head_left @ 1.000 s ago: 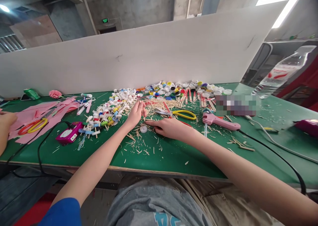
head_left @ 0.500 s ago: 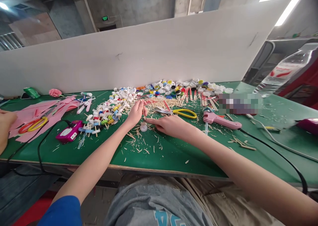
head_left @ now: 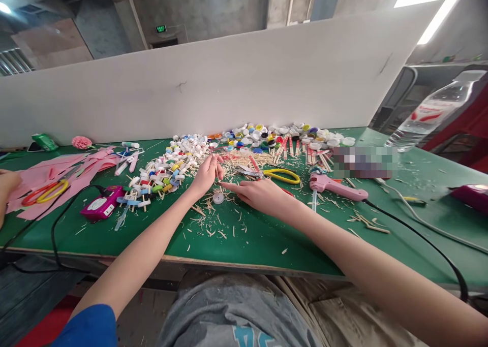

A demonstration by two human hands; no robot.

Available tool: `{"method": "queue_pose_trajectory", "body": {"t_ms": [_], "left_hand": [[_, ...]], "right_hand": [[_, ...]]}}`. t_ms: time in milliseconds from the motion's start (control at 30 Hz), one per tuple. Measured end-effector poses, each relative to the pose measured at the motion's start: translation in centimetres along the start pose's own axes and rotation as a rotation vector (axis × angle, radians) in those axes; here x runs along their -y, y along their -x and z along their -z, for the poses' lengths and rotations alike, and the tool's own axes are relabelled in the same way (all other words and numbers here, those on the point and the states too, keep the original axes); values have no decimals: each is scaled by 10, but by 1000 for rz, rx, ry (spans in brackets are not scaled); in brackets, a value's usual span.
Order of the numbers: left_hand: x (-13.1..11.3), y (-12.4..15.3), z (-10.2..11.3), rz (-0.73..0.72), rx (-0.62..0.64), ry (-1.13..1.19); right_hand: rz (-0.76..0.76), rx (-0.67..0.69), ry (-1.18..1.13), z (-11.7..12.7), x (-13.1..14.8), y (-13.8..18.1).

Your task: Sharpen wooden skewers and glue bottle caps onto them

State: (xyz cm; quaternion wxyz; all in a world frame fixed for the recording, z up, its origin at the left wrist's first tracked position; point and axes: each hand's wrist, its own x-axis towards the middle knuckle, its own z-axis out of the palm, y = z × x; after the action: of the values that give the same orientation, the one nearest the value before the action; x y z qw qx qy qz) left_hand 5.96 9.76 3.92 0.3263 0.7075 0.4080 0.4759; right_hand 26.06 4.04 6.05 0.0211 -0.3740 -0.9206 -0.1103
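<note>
My left hand [head_left: 209,174] is closed in a pinch above the wood scraps. A small light bit shows at its fingertips, perhaps a stick end, too small to name. My right hand [head_left: 257,192] points its index finger toward those fingertips, the thumb lower and the other fingers partly hidden; nothing shows in its grip. Just below both hands, a pale round cap [head_left: 218,198] lies on the table. Yellow-handled scissors [head_left: 282,175] rest beyond my right hand, blades toward the left. Behind the hands spreads a heap of thin wooden sticks [head_left: 244,159].
Bottle caps with sticks [head_left: 163,177] are piled at left, loose caps [head_left: 263,132] behind. A pink glue gun [head_left: 339,187] lies right, its cord crossing the table. A magenta device [head_left: 102,203], pink paper [head_left: 46,171], a water bottle [head_left: 434,111] and another person's hand [head_left: 7,184] surround the work.
The whole view has shifted slightly. Both hands keep nearly the same pose, fingertips close together above the cap. A red item now shows beside my right wrist.
</note>
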Motion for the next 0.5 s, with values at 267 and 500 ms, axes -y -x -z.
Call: {"method": "queue_pose_trajectory", "body": {"t_ms": [267, 500], "left_hand": [[0, 1, 0, 0, -7, 13], [-7, 2, -1, 29, 11, 10]], "right_hand": [[9, 64, -61, -3, -1, -4], [-25, 11, -97, -2, 2, 6]]}}
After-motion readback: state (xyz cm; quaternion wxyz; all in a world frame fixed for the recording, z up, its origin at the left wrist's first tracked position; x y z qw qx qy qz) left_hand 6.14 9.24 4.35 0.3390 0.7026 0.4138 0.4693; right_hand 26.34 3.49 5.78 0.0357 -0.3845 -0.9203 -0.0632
